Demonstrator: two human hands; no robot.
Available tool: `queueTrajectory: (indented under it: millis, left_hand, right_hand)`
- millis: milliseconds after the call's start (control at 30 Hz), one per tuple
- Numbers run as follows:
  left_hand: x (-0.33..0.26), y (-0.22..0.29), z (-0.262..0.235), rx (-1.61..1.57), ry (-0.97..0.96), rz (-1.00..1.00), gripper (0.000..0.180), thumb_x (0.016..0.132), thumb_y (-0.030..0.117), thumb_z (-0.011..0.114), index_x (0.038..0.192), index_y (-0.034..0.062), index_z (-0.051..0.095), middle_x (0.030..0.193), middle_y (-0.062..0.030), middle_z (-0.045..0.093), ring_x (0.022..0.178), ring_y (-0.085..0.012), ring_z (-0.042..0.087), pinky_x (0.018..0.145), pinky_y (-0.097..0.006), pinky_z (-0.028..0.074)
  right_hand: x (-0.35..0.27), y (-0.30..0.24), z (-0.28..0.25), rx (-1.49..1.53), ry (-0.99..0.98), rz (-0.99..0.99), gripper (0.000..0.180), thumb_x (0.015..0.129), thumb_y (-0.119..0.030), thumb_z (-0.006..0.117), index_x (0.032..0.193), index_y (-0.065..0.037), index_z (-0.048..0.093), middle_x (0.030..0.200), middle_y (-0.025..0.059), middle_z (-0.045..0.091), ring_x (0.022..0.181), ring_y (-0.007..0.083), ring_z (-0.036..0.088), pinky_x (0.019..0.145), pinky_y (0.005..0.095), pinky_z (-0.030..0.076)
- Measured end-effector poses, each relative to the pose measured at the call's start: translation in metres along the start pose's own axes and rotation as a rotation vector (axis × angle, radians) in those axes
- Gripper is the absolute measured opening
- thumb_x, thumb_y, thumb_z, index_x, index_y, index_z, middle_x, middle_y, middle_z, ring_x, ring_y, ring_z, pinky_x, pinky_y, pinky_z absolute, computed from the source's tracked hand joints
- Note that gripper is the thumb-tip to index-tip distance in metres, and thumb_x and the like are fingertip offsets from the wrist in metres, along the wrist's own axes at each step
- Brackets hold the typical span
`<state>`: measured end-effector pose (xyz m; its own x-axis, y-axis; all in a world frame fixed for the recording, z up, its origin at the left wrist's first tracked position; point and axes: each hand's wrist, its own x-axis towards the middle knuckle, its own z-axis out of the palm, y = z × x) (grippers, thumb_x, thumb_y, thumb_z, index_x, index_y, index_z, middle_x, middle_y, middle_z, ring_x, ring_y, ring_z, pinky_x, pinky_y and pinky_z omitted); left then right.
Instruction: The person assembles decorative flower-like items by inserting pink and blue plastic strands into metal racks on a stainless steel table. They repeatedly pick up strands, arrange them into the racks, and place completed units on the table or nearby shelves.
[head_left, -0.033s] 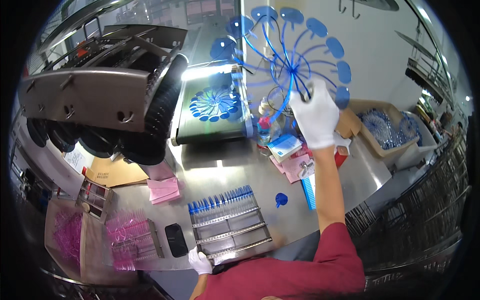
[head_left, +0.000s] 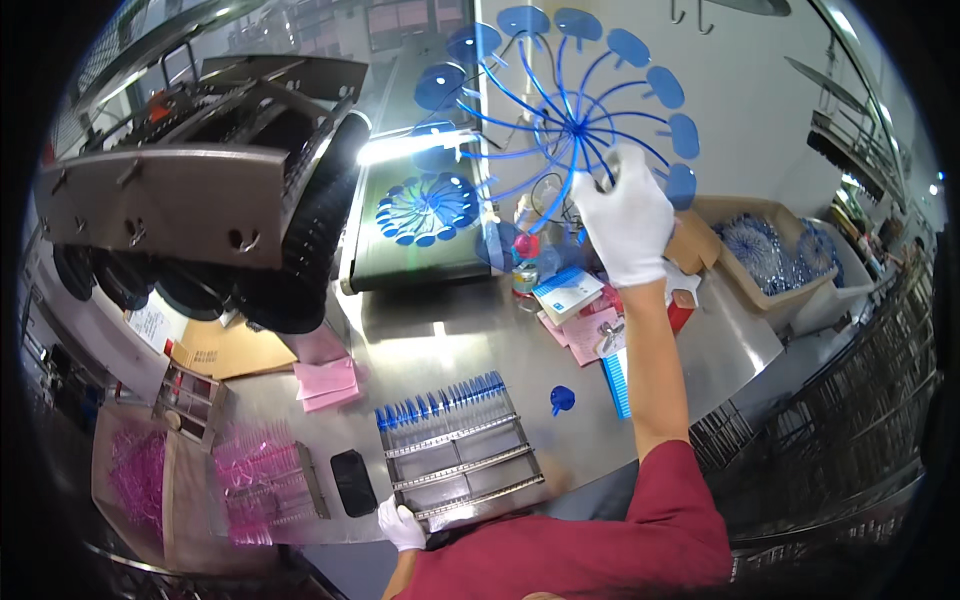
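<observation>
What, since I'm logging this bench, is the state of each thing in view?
Right hand: raised, holding wheel
Wheel: aloft, spread
Left hand: gripping rack
Rack: flat, blue pieces along far side
Phone: flat, screen dark
Lamp: lit
Belt: bearing another wheel, motion unclear
Left bin: open, pink pieces inside
Right bin: open, blue wheels inside

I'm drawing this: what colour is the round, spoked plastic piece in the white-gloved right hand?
The spoked plastic piece is blue, showing best in the head view.
</observation>
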<state>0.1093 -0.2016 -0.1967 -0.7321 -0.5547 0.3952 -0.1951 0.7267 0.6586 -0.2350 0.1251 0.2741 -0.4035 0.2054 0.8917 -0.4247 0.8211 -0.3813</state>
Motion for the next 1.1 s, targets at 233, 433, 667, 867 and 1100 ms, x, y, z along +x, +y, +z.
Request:
queueTrajectory:
  millis: [233, 433, 667, 867, 1100]
  left_hand:
    - [0.004, -0.005, 0.006, -0.034, -0.005, 0.027, 0.037, 0.098, 0.024, 0.047, 0.115, 0.0001, 0.069, 0.102, -0.0235, 0.066, 0.099, -0.0466, 0.062, 0.09, -0.057, 0.047]
    - [0.001, -0.006, 0.001, -0.005, 0.015, 0.025, 0.038, 0.099, 0.026, 0.047, 0.114, -0.0015, 0.068, 0.101, -0.0239, 0.066, 0.098, -0.0469, 0.062, 0.09, -0.057, 0.047]
    - [0.006, 0.006, 0.002, 0.014, -0.031, 0.016, 0.034, 0.097, 0.023, 0.05, 0.113, -0.0009, 0.068, 0.103, -0.0228, 0.067, 0.101, -0.0443, 0.062, 0.092, -0.055, 0.048]
    - [0.005, -0.005, -0.001, 0.031, -0.055, -0.009, 0.033, 0.095, 0.021, 0.057, 0.115, 0.0008, 0.072, 0.105, -0.0226, 0.07, 0.103, -0.0442, 0.065, 0.093, -0.054, 0.052]
    - [0.005, 0.022, -0.004, -0.029, -0.042, -0.142, 0.033, 0.095, 0.02, 0.058, 0.12, 0.004, 0.073, 0.108, -0.0224, 0.072, 0.104, -0.0437, 0.067, 0.095, -0.054, 0.053]
  right_hand:
    - [0.027, -0.013, -0.007, -0.033, 0.012, 0.025, 0.036, 0.088, -0.031, 0.078, 0.113, -0.007, 0.069, 0.088, 0.0154, 0.076, 0.084, 0.0366, 0.076, 0.079, 0.0473, 0.059]
    - [-0.023, 0.013, 0.0, -0.155, -0.269, 0.057, 0.033, 0.09, -0.027, 0.073, 0.116, -0.007, 0.067, 0.095, 0.0196, 0.076, 0.089, 0.0425, 0.074, 0.079, 0.0518, 0.059]
    - [-0.175, -0.024, 0.051, 0.131, -0.809, -0.509, 0.027, 0.09, -0.021, 0.067, 0.117, -0.017, 0.07, 0.09, 0.0125, 0.07, 0.075, 0.0339, 0.073, 0.064, 0.0491, 0.058]
    - [-0.162, -0.172, 0.058, 0.525, -0.726, -1.052, 0.021, 0.097, -0.016, 0.064, 0.116, -0.009, 0.068, 0.089, 0.0082, 0.07, 0.074, 0.0253, 0.074, 0.058, 0.0371, 0.059]
    - [-0.142, -0.254, 0.054, 0.63, -0.591, -1.234, 0.019, 0.097, -0.02, 0.068, 0.114, -0.011, 0.067, 0.081, 0.0094, 0.066, 0.068, 0.025, 0.073, 0.05, 0.0366, 0.055]
